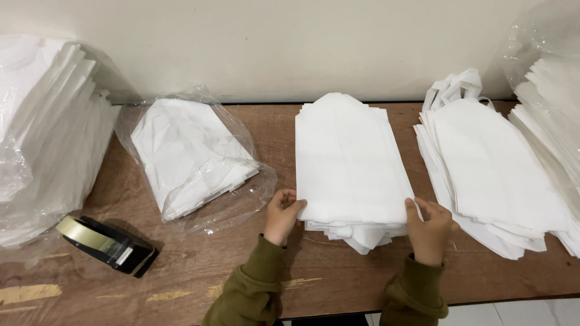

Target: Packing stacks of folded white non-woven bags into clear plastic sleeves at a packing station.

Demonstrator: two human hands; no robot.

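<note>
We have the middle stack of folded white bags (350,166) lying flat on the wooden surface (199,265), its far end close to the wall (290,42) and its near end just short of the front edge. Our left hand (283,212) pinches the near left corner, thumb on top and fingers curled under, so that grip is closed on the stack; our right hand (430,228) does the same at the near right corner. To handle it well, we judge both grips should reach under the loose lower folds that stick out below the top sheet, or those layers may slide apart.

Room is tight sideways. Just to the right lies a second pile of white bags with handles (489,175), nearly touching, and past it a plastic-wrapped bundle (553,115). To the left, across a bare strip of wood, sits a clear plastic bag of folded white pieces (193,157). Farther left are a black tape dispenser (109,244) and a large wrapped stack (42,133). The freest space is the strip toward us.
</note>
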